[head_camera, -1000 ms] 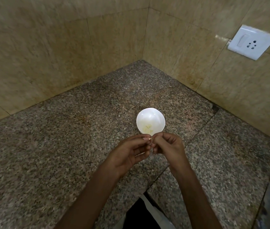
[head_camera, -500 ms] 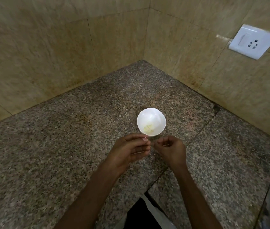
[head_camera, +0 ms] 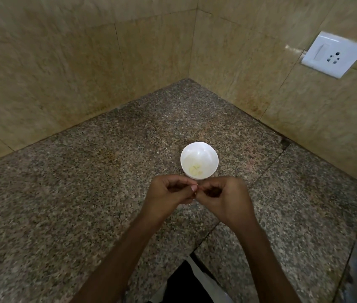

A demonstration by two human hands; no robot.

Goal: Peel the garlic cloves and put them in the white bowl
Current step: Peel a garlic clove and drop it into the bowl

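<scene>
Granite counter (head_camera: 85, 193): my left hand (head_camera: 168, 193) and right hand (head_camera: 225, 197) both pinch one mostly hidden clove (head_camera: 196, 187); bowl (head_camera: 199, 149) sits just beyond them, presumably so peeled cloves drop in.

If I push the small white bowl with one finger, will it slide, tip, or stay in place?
The small round white bowl looks light, holding only a few pale peeled garlic pieces, so it would probably slide easily. The speckled granite counter seems smooth, giving little grip. A push high on the rim might tip it.
</scene>
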